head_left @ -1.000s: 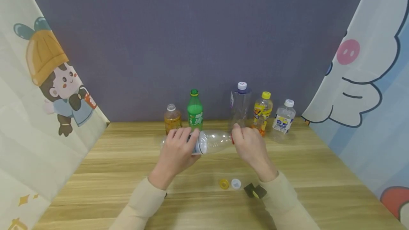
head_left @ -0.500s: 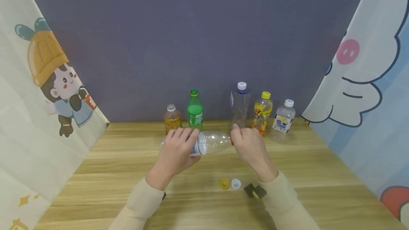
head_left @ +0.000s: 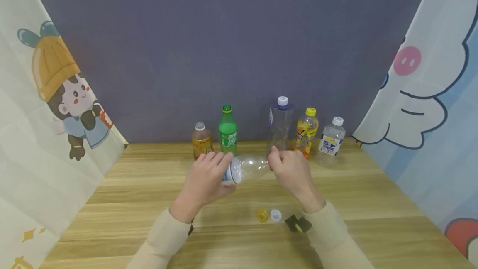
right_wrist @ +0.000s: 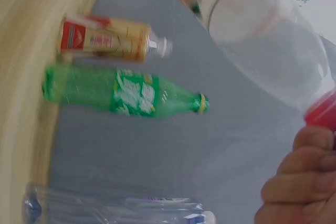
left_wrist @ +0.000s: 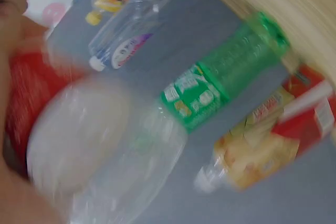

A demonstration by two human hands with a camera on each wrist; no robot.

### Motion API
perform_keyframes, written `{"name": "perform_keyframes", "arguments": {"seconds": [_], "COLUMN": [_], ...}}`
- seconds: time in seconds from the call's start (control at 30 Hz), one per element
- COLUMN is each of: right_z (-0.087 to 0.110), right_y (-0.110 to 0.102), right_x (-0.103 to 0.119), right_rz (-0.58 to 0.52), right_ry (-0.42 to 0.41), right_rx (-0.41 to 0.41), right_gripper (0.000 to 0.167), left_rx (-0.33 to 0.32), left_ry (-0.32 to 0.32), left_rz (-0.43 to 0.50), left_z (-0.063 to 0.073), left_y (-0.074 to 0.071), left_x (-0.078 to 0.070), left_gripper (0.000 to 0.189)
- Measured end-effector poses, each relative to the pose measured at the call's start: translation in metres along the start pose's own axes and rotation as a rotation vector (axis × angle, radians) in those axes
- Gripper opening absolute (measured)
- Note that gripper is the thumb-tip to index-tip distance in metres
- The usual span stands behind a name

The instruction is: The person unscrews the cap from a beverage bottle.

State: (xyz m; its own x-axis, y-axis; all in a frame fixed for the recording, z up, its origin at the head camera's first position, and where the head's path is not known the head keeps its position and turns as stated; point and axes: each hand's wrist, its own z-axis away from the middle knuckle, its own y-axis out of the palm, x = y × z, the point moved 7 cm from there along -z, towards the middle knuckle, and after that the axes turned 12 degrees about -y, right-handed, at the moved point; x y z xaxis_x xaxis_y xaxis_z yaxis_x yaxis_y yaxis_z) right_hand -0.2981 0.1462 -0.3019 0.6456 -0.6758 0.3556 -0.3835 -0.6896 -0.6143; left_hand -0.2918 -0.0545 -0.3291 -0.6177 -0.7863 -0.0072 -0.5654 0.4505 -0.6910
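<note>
A clear plastic bottle [head_left: 252,167] with a blue and white label lies sideways in the air above the table, its neck toward the right. My left hand [head_left: 207,177] grips its body around the label, hiding the base end. At the neck, my right hand [head_left: 293,173] holds the red cap [right_wrist: 321,111] in curled fingers, covering most of it in the head view. The cap is at the bottle's mouth. Both wrist views are blurred; the bottle's clear shoulder [right_wrist: 273,40] shows in the right wrist view.
Along the back stand an orange-labelled bottle [head_left: 202,138], a green bottle [head_left: 228,130], a tall clear bottle [head_left: 281,121], a yellow-capped bottle [head_left: 307,130] and a white-capped bottle [head_left: 331,139]. A yellow cap [head_left: 262,215] and a white cap [head_left: 276,215] lie on the table [head_left: 231,240] in front.
The left hand has turned and dipped slightly with the bottle, whose base end is now hidden behind it. The right hand stays nearly in place at the red cap.
</note>
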Motion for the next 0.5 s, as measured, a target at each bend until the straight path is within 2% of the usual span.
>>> {"name": "perform_keyframes", "arguments": {"seconds": [0.1,0.2,0.27,0.5], "right_z": [0.0,-0.001,-0.001,0.004], "right_y": [-0.004,-0.006,-0.005,0.002], "right_x": [0.006,0.008,0.006,-0.007], "right_rz": [0.03,0.044,0.034,-0.056], "right_ry": [-0.105,-0.137,-0.093,0.143], "right_rx": [-0.048,-0.065,-0.041,0.062], "right_gripper": [0.051,0.05,0.052,0.066], "left_rx": [0.067,0.074,0.054,-0.004], "left_ry": [-0.018,-0.028,-0.028,-0.016], "left_rz": [0.079,0.091,0.074,-0.024], "left_z": [0.001,0.001,0.0,-0.001], "left_y": [0.005,0.006,0.004,0.002], "left_x": [0.0,-0.001,-0.001,0.001], "left_gripper": [0.071,0.069,0.07,0.074]}}
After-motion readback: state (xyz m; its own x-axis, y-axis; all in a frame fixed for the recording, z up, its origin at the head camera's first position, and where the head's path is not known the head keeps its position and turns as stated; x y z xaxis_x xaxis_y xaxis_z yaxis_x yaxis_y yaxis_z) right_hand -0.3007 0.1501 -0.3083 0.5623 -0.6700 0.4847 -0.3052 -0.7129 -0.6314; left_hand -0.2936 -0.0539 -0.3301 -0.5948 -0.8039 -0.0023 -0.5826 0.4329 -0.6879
